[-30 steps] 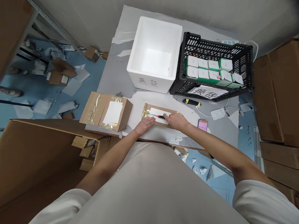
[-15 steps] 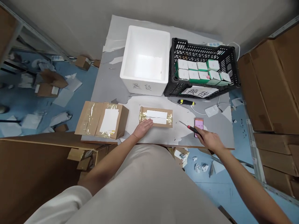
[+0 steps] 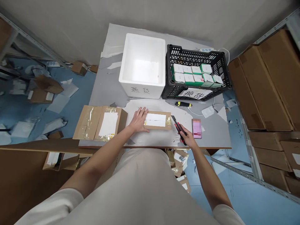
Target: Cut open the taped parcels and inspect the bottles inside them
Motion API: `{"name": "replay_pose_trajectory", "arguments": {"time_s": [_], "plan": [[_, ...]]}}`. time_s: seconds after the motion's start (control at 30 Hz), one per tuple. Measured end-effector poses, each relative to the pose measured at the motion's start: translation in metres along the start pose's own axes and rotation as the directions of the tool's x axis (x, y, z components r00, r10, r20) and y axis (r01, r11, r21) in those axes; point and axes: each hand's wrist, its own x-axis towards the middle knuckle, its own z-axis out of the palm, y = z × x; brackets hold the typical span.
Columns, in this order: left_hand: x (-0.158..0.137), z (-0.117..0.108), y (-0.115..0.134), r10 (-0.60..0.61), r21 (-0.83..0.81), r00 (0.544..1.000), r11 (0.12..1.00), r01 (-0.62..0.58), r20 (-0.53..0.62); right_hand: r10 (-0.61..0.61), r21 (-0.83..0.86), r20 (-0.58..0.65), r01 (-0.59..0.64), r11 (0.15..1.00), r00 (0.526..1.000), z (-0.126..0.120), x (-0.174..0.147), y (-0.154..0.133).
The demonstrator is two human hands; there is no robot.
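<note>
A small cardboard box [image 3: 155,120] with a white label and clear tape lies flat on the table. My left hand [image 3: 138,120] grips its left end, thumb at the near edge and fingers at the far edge. In my right hand [image 3: 187,135] is a red and black utility knife [image 3: 179,127], its blade pointing up and left, close by the box's right end. A phone [image 3: 197,128] with a pink screen lies to the right of that hand. Left of my left hand stands a larger taped cardboard box [image 3: 100,123] with a white label.
At the back of the table [image 3: 103,84] stand a white foam box [image 3: 142,89] and a black plastic crate [image 3: 172,89] holding several white-green cartons [image 3: 188,77]. A yellow-black tool [image 3: 183,104] lies before the crate. Large cartons [image 3: 255,87] line the right; paper scraps litter the floor.
My left hand has shifted from resting on top of the small box to gripping its left end. My right hand has brought the knife leftward, from over the phone to the box's right end.
</note>
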Motion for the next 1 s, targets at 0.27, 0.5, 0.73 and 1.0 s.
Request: {"name": "replay_pose_trajectory", "arguments": {"time_s": [0.27,0.5,0.73,1.0], "plan": [[0.016,-0.001,-0.015,0.122,-0.085,0.992,0.989,-0.124,-0.025,0.019,-0.015,0.013,-0.019,1.000,1.000,0.003,0.003,-0.002],[0.012,0.003,-0.009,0.043,-0.089,0.995,0.995,-0.051,-0.094,0.027,-0.276,0.091,-0.001,0.961,0.996,-0.017,0.005,-0.010],[0.013,0.005,-0.010,0.032,-0.074,0.995,0.997,-0.039,-0.090,0.056,-0.270,0.108,-0.025,0.963,0.993,-0.017,-0.022,-0.002],[0.013,0.006,-0.005,-0.031,-0.113,0.994,0.993,0.018,-0.108,0.058,-0.118,-0.050,-0.063,0.991,0.997,-0.015,-0.044,0.009]]}}
